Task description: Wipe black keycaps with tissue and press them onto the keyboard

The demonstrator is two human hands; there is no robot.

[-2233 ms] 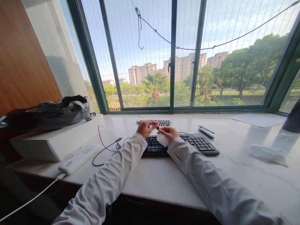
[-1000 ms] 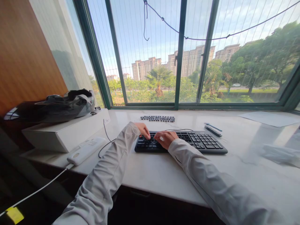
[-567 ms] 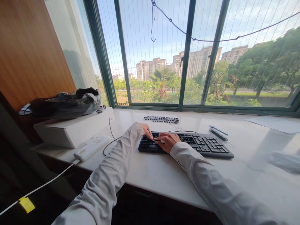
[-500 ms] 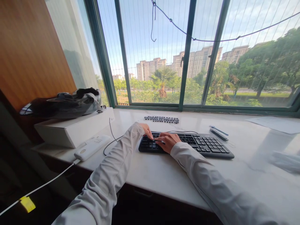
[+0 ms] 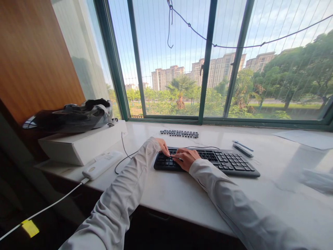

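The fingertips of the left hand (image 5: pixel 163 147) and right hand (image 5: pixel 186 159) are close together, pointing down onto the left part of the black keyboard (image 5: pixel 235 163); whether they pinch anything, I cannot tell. The keyboard lies between the front and back edges of the counter (image 5: pixel 166 205). Rows of small dark keys (image 5: pixel 179 133) sit nearer the back edge. A white power strip (image 5: pixel 102 165) rests by the front-left corner, beside a white box (image 5: pixel 83 144).
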